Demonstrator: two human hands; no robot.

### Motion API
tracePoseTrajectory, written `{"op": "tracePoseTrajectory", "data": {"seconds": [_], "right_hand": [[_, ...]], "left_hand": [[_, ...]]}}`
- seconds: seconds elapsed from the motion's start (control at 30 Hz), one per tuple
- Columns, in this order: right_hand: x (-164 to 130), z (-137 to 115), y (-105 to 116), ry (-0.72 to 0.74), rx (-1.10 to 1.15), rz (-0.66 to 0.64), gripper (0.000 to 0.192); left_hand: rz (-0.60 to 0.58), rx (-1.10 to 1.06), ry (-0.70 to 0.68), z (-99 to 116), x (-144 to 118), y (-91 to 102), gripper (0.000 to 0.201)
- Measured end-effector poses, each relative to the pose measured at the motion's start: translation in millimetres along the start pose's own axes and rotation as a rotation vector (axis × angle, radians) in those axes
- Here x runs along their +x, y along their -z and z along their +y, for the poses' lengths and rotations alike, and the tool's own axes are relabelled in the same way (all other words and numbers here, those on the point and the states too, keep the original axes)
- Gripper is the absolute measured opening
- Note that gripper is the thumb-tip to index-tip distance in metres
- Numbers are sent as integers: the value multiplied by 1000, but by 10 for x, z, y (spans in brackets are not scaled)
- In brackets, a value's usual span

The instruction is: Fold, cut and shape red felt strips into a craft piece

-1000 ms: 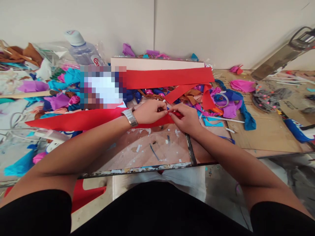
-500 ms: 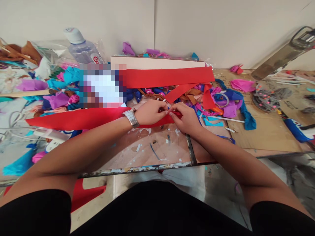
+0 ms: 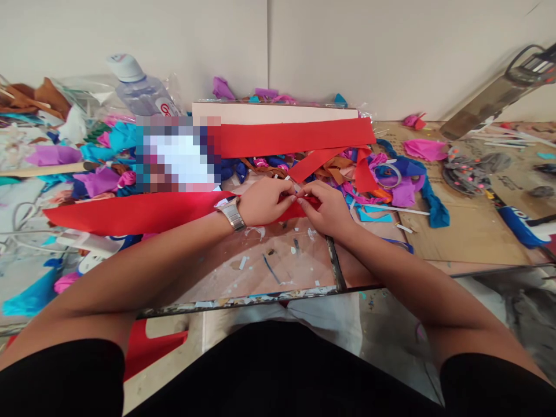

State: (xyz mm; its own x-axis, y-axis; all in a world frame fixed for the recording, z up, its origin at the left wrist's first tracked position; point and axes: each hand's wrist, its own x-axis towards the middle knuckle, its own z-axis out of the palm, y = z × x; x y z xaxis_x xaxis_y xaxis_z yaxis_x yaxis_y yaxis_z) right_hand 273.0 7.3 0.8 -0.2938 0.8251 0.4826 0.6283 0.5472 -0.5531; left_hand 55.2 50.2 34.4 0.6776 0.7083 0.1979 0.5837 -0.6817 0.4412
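Note:
A long red strip (image 3: 134, 213), looking like cloth or crepe paper, stretches from the left across the table and under my hands. My left hand (image 3: 266, 201), with a metal watch (image 3: 233, 214) at the wrist, pinches the strip's edge between thumb and forefinger. Close against it, my right hand (image 3: 326, 207) pinches the same strip, the fingertips of both hands almost touching. The exact fold between the fingertips is too small to make out. Behind my hands lies a second, wider red strip (image 3: 291, 139), with a narrower red piece (image 3: 315, 162) below it.
A water bottle (image 3: 143, 90) leans at the back left, beside a blurred-out patch. Colourful scraps (image 3: 99, 179) heap on both sides. To the right are a tape roll (image 3: 388, 175), cardboard (image 3: 464, 231), a pincushion-like grey bundle (image 3: 464, 174) and a dark tilted bottle (image 3: 486, 104).
Both hands keep their pinch on the red strip at nearly the same spot. The whole view has shifted slightly; nothing on the table has visibly moved.

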Motion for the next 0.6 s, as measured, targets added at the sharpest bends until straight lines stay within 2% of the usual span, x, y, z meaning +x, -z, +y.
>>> {"op": "tracePoseTrajectory", "data": {"seconds": [0.6], "right_hand": [[2, 6, 8, -5, 8, -9, 3]], "left_hand": [[62, -28, -17, -11, -16, -65, 23]]}}
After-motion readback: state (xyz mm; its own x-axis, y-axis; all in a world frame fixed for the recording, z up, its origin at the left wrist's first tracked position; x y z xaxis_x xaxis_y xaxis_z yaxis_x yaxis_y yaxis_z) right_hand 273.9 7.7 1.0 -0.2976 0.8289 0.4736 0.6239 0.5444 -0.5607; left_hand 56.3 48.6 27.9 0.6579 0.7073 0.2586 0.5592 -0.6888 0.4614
